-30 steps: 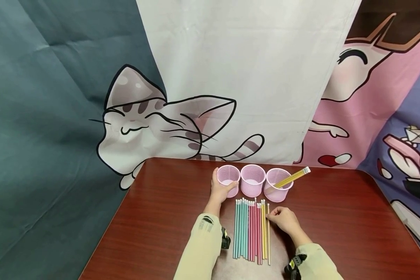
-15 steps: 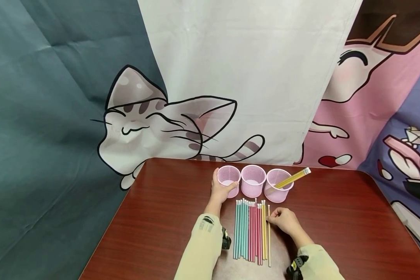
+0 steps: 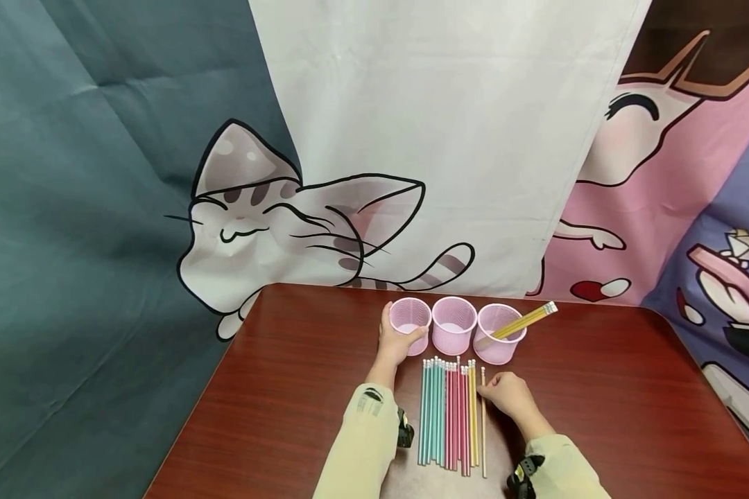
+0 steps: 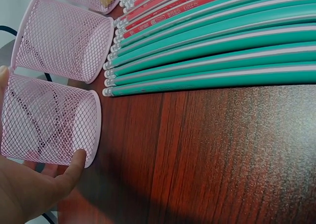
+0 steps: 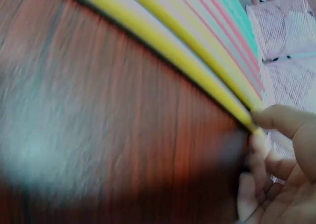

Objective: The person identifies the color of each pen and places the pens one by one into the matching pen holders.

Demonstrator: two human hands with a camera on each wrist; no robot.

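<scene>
My left hand (image 3: 394,343) holds the leftmost pink mesh pencil cup (image 4: 49,120) by its side, thumb near the rim in the head view. My right hand (image 3: 510,394) pinches the outermost yellow pencil (image 3: 484,443) between thumb and fingers, close to its eraser end. That pencil lies at the right of a row, with a narrow gap beside it. The row also has several teal pencils (image 3: 431,416), several red-pink pencils (image 3: 454,423) and other yellow pencils (image 3: 474,423), erasers toward the cups.
A middle pink mesh cup (image 3: 453,339) stands beside the held one. In the right cup (image 3: 493,352), yellow pencils (image 3: 524,321) lean out to the right. The cups line up near the back of the red-brown table (image 3: 299,388), before a cartoon-printed curtain (image 3: 449,138).
The pinched yellow pencil has shifted slightly right and toward the person, opening a gap from the row. My left hand stays on its cup.
</scene>
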